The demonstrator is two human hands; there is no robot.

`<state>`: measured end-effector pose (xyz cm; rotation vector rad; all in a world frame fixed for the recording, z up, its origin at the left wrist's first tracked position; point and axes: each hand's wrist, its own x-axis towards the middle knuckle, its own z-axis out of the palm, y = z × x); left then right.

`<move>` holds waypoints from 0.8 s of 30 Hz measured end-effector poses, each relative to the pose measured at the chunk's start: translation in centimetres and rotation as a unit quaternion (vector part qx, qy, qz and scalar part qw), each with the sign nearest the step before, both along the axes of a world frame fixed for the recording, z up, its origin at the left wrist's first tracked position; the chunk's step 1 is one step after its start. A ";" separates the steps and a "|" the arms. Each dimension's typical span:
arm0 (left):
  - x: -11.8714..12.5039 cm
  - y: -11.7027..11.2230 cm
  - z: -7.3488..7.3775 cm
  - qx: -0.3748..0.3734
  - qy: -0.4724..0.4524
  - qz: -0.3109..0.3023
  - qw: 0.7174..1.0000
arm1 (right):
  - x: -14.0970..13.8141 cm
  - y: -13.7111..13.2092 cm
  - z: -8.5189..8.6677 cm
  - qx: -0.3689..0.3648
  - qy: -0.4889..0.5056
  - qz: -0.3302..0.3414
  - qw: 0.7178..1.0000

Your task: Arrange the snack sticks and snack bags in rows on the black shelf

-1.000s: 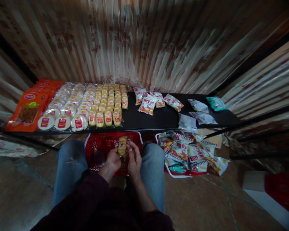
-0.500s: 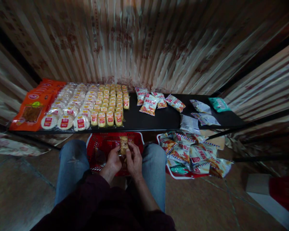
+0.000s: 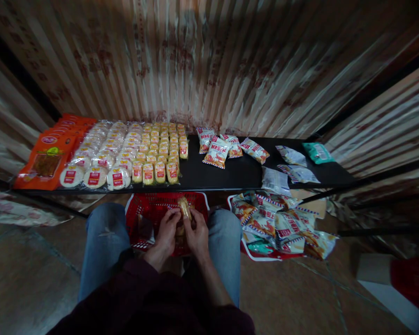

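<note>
Over the red basket point(image 3: 131, 209) between my knees, my right hand point(image 3: 197, 235) grips a small golden wrapped snack cake point(image 3: 185, 207) by its lower end, its long side tilted up and away. My left hand point(image 3: 166, 235) is just left of it, fingers curled together; what they hold, if anything, I cannot make out. A dark gap with brownish wrapped pieces in the basket shows between the hands. On the black shelf point(image 3: 185, 179) beyond, rows of small yellow wrapped cakes point(image 3: 160, 172) stand beside round white wrapped crackers point(image 3: 95, 177).
Orange packets point(image 3: 43, 156) line the shelf's left end. Several white-and-red snack bags point(image 3: 217, 151), silvery bags point(image 3: 275, 180) and a green packet point(image 3: 318, 152) lie on its right. A second red basket point(image 3: 265, 257), heaped with bags, stands by my right knee. Patterned curtains hang behind.
The cake has turned from broad side towards me to a narrower, tilted view and moved slightly right. My left hand has come off it and sits a little apart.
</note>
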<state>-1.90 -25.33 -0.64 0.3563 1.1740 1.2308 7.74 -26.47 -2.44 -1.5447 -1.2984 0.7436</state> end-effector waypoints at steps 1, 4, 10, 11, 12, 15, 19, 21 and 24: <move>0.0 -0.1 0.2 0.003 0.012 -0.007 1.000 | 0.1 0.1 -0.1 -0.008 0.014 -0.003 1.000; 0.1 -0.2 0.7 0.013 0.051 -0.015 0.999 | 0.3 0.2 0.0 -0.029 0.060 -0.015 0.998; 0.4 -0.1 1.3 0.070 0.138 -0.042 0.987 | 0.2 0.5 0.7 -0.024 0.122 -0.043 0.991; 0.5 -0.1 1.3 0.083 0.156 -0.052 0.983 | 0.3 0.6 0.8 -0.029 0.132 -0.045 0.990; 0.5 -0.1 1.3 0.096 0.177 -0.060 0.978 | 0.3 0.7 0.8 -0.033 0.141 -0.048 0.988; 0.6 0.1 1.3 0.140 0.240 -0.074 0.958 | 0.5 1.2 0.9 -0.045 0.162 -0.052 0.984; 1.0 0.7 1.8 0.204 0.304 -0.071 0.928 | 0.9 1.9 1.6 -0.045 0.161 -0.042 0.985; 1.3 1.1 2.3 0.227 0.323 -0.070 0.916 | 1.1 2.5 2.1 -0.033 0.146 -0.035 0.988; 1.6 2.1 3.3 0.242 0.343 -0.075 0.905 | 1.4 3.7 2.8 -0.020 0.124 -0.039 0.991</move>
